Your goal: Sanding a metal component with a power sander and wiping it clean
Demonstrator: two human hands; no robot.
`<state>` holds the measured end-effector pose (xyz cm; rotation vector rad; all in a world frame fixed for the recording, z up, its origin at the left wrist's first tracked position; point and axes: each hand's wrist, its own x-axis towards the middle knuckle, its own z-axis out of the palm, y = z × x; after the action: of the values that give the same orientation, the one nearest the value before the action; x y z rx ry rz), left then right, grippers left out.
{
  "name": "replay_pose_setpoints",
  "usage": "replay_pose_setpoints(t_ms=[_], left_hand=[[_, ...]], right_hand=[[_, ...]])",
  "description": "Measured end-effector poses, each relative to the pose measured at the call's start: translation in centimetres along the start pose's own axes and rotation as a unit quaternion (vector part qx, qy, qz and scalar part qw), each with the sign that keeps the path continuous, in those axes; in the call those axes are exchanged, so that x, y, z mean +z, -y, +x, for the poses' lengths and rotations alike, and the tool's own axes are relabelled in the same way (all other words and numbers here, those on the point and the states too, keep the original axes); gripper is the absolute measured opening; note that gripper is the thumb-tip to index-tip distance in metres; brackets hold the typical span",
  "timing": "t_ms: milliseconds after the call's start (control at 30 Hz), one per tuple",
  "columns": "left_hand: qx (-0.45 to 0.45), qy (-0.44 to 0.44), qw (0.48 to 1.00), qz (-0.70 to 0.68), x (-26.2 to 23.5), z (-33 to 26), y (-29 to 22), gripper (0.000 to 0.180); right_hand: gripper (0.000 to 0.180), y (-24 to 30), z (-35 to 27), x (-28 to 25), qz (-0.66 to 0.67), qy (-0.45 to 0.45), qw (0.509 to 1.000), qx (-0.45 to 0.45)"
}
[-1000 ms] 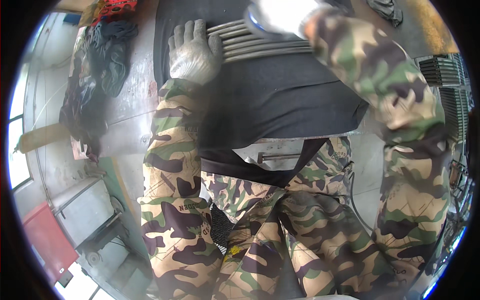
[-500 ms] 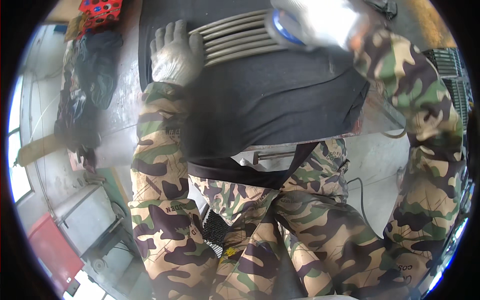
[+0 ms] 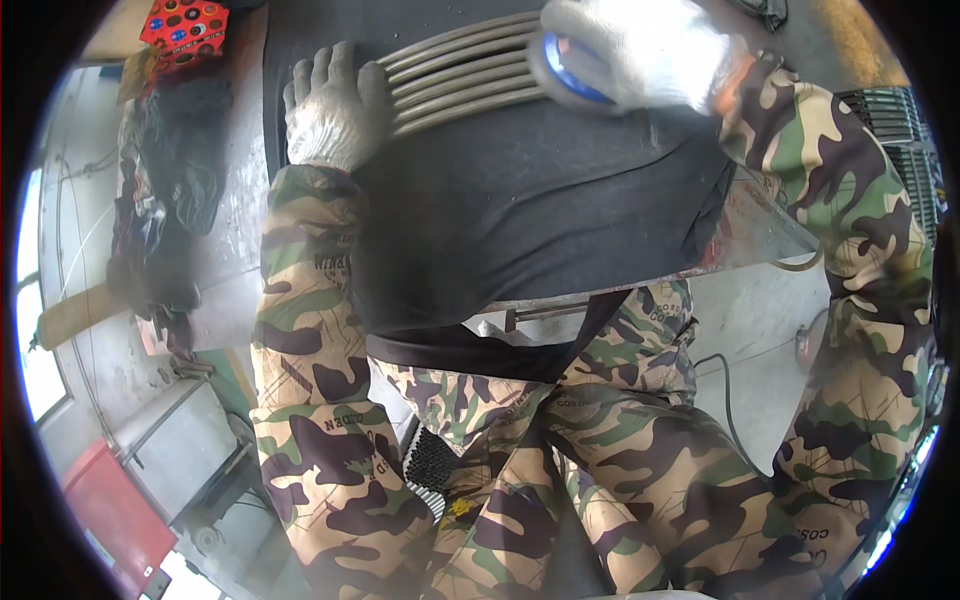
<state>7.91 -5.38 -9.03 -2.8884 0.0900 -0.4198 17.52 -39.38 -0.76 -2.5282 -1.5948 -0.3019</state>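
Observation:
Several slim metal tubes [image 3: 465, 72] lie side by side on a black cloth [image 3: 560, 190] spread over the workbench. My left hand [image 3: 335, 118], in a white knit glove, rests at their left ends with fingers spread. Its edge seems to touch the tubes; it holds nothing. My right hand [image 3: 655, 58], gloved too, is closed over a round blue-rimmed tool [image 3: 575, 72] that looks like a disc sander. The tool sits on the right part of the tubes and hides their right ends. Its underside is out of sight.
A red patterned box [image 3: 187, 28] stands at the far left, with dark cloths [image 3: 180, 160] hanging nearer. A rack of metal rods [image 3: 895, 130] is at the far right. The bench edge [image 3: 740, 262] runs just beyond my lap. A red panel [image 3: 115, 510] stands low on the left.
The view has shifted slightly. My right hand and the blue-rimmed tool have moved a little on the tubes; the left hand stays spread at their left ends.

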Motion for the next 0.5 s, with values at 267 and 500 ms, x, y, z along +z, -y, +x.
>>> replay_pose_setpoints(t_ms=[267,500], left_hand=[[-0.025,-0.011,0.999,-0.044,0.3,0.9,0.5,0.056],[-0.007,-0.005,0.995,-0.099,-2.7,0.5,-0.1,0.061]], right_hand=[[0.024,0.4,-1.3,-0.9,-0.029,-0.001,0.999,-0.015],[0.028,-1.3,0.4,0.2,-0.053,-0.011,0.998,0.029]])
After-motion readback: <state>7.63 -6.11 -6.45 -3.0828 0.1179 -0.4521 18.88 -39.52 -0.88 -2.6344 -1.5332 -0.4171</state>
